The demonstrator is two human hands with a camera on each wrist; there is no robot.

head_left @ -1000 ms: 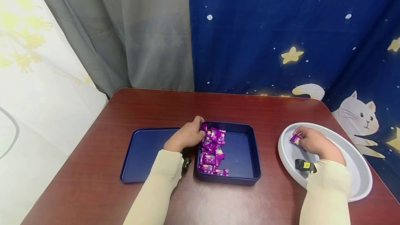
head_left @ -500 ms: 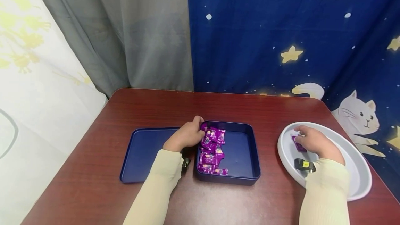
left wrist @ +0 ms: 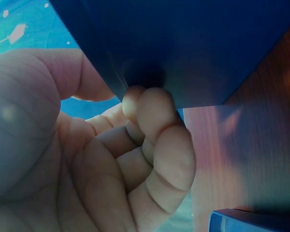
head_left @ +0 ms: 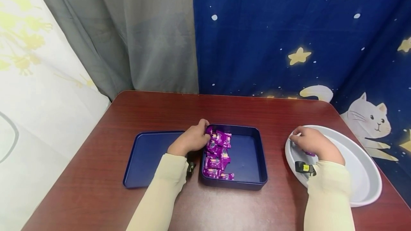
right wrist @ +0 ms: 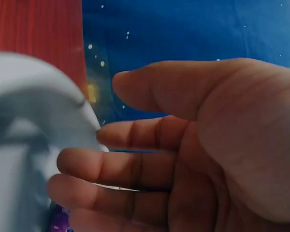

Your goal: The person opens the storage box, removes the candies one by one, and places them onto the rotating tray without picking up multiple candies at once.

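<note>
Purple sweets: wrapped candies lie heaped along the left side of the blue tin; the tin's right half shows bare blue floor; the tin sits near the middle of the table, toward the near edge
Left hand: left hand rests at the tin's left wall, at its far-left corner; fingers are curled together against the dark blue wall in the left wrist view, thumb apart from them; whether the thumb clamps the rim I cannot tell
Right hand: right hand hovers over the left rim of the white plate; fingers are nearly straight and slightly apart, thumb above them; it grips nothing
Lone sweet: one purple candy lies on the plate, just under the right hand, mostly hidden by it; a purple corner of it shows low in the right wrist view
Lid: flat blue lid lies just left of the tin, under the left forearm's far side
Plate: at the right edge of the table, well apart from the tin
Table: dark red wood table with rounded far corners
Sleeves: cream sleeves cover both forearms
Backdrop: grey curtain far left; blue starry cloth with a white cat far right
</note>
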